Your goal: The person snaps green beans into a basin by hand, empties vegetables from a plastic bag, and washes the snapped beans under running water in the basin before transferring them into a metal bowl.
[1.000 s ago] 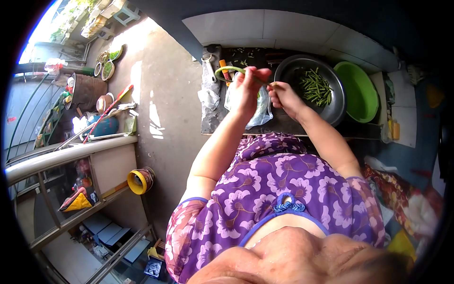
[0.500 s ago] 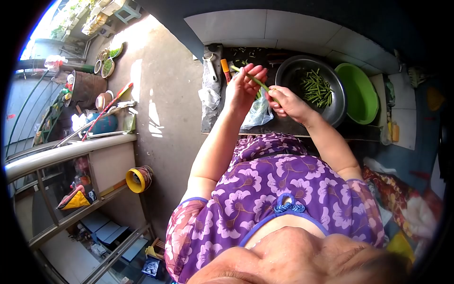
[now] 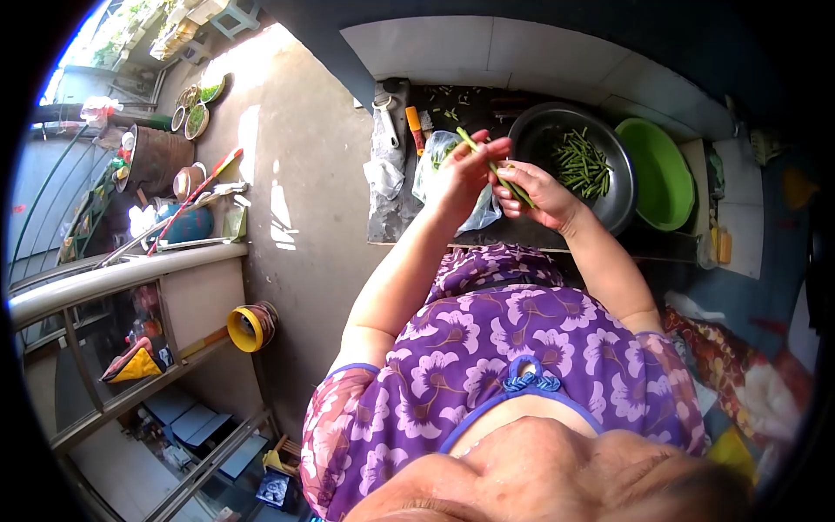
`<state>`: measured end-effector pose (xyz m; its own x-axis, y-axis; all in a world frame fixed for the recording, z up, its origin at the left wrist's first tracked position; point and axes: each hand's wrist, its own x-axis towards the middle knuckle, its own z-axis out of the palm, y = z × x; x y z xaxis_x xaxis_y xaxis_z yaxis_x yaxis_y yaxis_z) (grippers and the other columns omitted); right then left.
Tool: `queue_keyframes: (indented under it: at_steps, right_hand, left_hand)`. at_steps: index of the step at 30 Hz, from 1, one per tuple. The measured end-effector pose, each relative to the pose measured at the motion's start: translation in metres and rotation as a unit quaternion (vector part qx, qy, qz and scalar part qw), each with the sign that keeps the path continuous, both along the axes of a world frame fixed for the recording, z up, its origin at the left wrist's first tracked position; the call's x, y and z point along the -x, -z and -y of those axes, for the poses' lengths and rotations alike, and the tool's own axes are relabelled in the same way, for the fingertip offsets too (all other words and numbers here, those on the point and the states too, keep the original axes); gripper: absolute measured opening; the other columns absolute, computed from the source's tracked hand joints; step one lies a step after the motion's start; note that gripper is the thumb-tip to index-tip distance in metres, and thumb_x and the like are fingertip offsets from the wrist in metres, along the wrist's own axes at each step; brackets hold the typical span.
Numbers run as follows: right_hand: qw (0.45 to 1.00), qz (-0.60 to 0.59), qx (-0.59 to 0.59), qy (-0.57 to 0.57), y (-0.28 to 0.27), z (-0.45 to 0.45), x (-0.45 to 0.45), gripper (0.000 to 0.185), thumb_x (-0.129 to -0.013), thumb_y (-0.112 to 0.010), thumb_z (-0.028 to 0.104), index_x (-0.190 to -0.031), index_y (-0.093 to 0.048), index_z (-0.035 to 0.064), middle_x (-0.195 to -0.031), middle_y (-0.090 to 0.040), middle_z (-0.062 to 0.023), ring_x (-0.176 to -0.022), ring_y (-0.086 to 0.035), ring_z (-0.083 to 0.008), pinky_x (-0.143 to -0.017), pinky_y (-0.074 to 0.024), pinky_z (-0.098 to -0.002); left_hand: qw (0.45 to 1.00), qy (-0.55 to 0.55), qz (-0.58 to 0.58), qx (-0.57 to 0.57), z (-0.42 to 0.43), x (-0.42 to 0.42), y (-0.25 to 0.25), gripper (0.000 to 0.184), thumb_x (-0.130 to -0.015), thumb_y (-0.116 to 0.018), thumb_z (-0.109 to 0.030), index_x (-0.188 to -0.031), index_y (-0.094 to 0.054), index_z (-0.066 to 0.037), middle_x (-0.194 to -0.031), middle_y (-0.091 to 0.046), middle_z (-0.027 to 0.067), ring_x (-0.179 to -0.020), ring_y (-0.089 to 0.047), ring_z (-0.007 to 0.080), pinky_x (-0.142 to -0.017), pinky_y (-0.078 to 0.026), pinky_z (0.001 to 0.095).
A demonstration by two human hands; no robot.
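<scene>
Clamping green stalks in the right hand, against the left hand (grip apart), near a dark basin.

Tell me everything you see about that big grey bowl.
The bowl is wide, round and dark grey, smooth and slightly shiny, seemingly metal. It sits open side up on the dark counter, beside the green basin. Short green pieces lie in a loose heap inside, leaving much of the wall bare. The right hand is by its lower-left edge; whether they touch is unclear.
</scene>
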<state>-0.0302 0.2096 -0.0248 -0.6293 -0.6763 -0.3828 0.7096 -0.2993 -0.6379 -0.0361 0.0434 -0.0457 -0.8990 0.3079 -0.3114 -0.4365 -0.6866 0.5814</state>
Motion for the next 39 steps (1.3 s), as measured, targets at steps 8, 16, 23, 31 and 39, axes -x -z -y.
queue_keyframes:
  at_steps: [8, 16, 23, 31, 39]
  right_hand:
    - [0.962, 0.115, -0.121, 0.216, 0.084, -0.015, 0.020, 0.017, -0.097, -0.043, 0.018, -0.090, -0.050, 0.0047, -0.065, -0.043, 0.0019, -0.050, -0.040, -0.0061, -0.045, -0.0370, -0.0207]
    - [1.000, 0.016, -0.022, 0.003, 0.009, 0.001, 0.008, 0.021, -0.098, -0.044, 0.024, -0.096, -0.054, 0.0061, -0.075, -0.054, -0.0045, -0.061, -0.051, -0.0107, -0.054, -0.0437, -0.0245]
    - [0.998, -0.017, -0.051, -0.020, 0.005, 0.009, 0.001, 0.018, -0.097, -0.044, 0.023, -0.091, -0.048, 0.0073, -0.070, -0.046, -0.0006, -0.054, -0.042, -0.0079, -0.047, -0.0357, -0.0221]
    - [0.965, 0.020, -0.220, 0.144, 0.058, 0.020, 0.007, 0.021, -0.094, -0.043, 0.022, -0.080, -0.050, 0.0066, -0.066, -0.048, -0.0021, -0.050, -0.042, -0.0102, -0.048, -0.0374, -0.0246]
    - [0.996, 0.036, -0.042, 0.069, -0.001, 0.018, 0.005, 0.018, -0.096, -0.047, 0.023, -0.098, -0.055, 0.0069, -0.079, -0.052, -0.0014, -0.066, -0.050, -0.0101, -0.058, -0.0424, -0.0231]
  left_hand:
    - [0.988, -0.094, -0.072, -0.102, -0.002, 0.001, 0.011, 0.018, -0.097, -0.048, -0.022, -0.105, -0.051, -0.007, -0.091, -0.065, 0.0158, -0.100, -0.062, 0.0303, -0.096, -0.045, 0.0435]
    - [1.000, 0.004, -0.018, 0.014, 0.004, -0.005, 0.013, 0.024, -0.096, -0.048, -0.014, -0.115, -0.051, 0.000, -0.121, -0.058, 0.0180, -0.110, -0.057, 0.0260, -0.096, -0.043, 0.0388]
    - [1.000, 0.018, 0.019, -0.017, 0.014, 0.005, 0.000, 0.029, -0.093, -0.053, -0.009, -0.119, -0.045, 0.001, -0.113, -0.061, 0.0161, -0.108, -0.059, 0.0295, -0.095, -0.046, 0.0409]
    - [0.987, -0.029, -0.128, 0.094, -0.009, -0.006, 0.002, 0.024, -0.097, -0.050, -0.026, -0.102, -0.056, -0.003, -0.101, -0.067, 0.0111, -0.094, -0.061, 0.0132, -0.089, -0.044, 0.0276]
    - [0.992, 0.033, -0.074, 0.096, 0.005, -0.008, 0.019, 0.036, -0.090, -0.058, -0.013, -0.124, -0.052, -0.001, -0.101, -0.062, 0.0037, -0.078, -0.056, 0.0075, -0.074, -0.046, 0.0253]
